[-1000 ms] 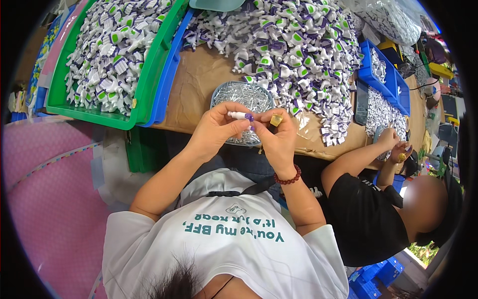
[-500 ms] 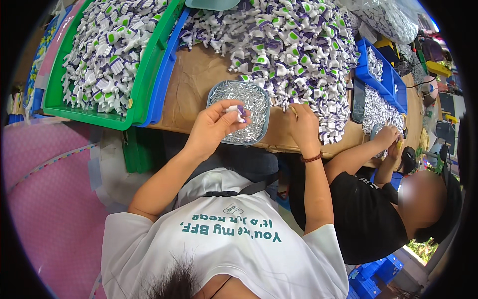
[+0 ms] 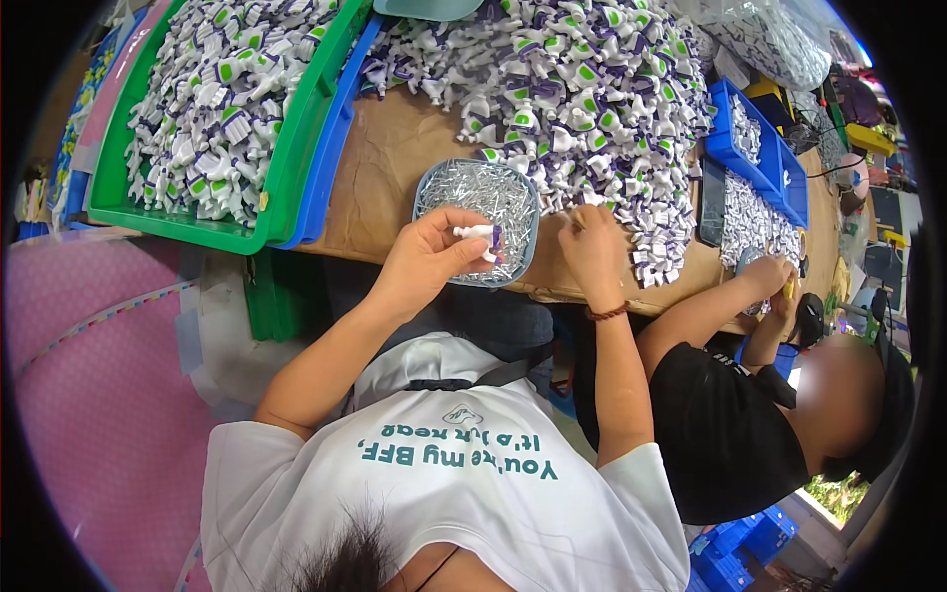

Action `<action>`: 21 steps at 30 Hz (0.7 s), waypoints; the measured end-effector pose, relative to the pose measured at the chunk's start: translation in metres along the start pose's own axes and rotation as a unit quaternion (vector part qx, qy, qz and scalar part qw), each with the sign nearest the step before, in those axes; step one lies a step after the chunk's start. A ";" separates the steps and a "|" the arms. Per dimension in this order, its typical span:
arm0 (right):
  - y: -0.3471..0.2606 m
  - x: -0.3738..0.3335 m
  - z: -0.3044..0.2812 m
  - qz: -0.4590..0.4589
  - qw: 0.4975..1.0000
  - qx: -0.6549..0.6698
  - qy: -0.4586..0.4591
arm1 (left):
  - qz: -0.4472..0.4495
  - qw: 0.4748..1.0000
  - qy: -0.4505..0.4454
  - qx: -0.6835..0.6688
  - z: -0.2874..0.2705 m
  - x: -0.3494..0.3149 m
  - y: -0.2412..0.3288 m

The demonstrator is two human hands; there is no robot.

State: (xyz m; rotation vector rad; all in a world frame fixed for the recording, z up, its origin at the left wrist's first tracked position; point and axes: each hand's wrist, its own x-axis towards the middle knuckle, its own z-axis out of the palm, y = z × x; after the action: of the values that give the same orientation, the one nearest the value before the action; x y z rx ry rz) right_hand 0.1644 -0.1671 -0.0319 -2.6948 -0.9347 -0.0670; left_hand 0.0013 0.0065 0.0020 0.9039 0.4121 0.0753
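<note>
My left hand (image 3: 426,255) pinches a small white and purple toy figure part (image 3: 475,233) between thumb and fingers. Just beneath it, a grey-blue tub (image 3: 536,232) holds many thin silver pins (image 3: 478,187). To the right of the tub, my right hand (image 3: 597,255) is slightly blurred, its fingertips pressed together around something yellowish that I cannot make out. Beyond both hands a large heap of similar white, purple and green toy parts (image 3: 582,109) covers the brown-topped table (image 3: 380,148).
A green crate (image 3: 261,222) full of the same parts stands at the left, over a blue crate (image 3: 330,148). On the right are a blue divided bin (image 3: 755,163), a dark flat object (image 3: 710,202) and a co-worker in black (image 3: 725,424), handling small pieces.
My left hand has turned the toy part, so more of it shows. The right hand has shifted slightly left, nearer the tub.
</note>
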 end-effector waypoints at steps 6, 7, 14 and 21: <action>-0.040 -0.001 -0.046 0.052 0.893 0.435 -0.099 | -0.099 0.991 0.001 -0.092 0.004 0.003 0.003; -0.049 -0.002 -0.053 0.029 0.884 0.451 -0.116 | -0.100 0.991 0.000 -0.091 0.005 0.004 0.004; -0.054 -0.004 -0.047 -0.076 0.906 0.401 -0.112 | -0.101 0.989 -0.003 -0.108 0.003 0.003 0.006; -0.061 -0.005 -0.051 -0.105 0.915 0.384 -0.068 | -0.110 0.988 -0.002 -0.111 0.001 0.004 0.005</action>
State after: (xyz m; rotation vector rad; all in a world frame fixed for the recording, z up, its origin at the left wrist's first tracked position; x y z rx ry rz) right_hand 0.1254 -0.1388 0.0320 -1.8832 -1.0149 0.3736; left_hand 0.0057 0.0098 0.0047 0.6343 0.4870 -0.0808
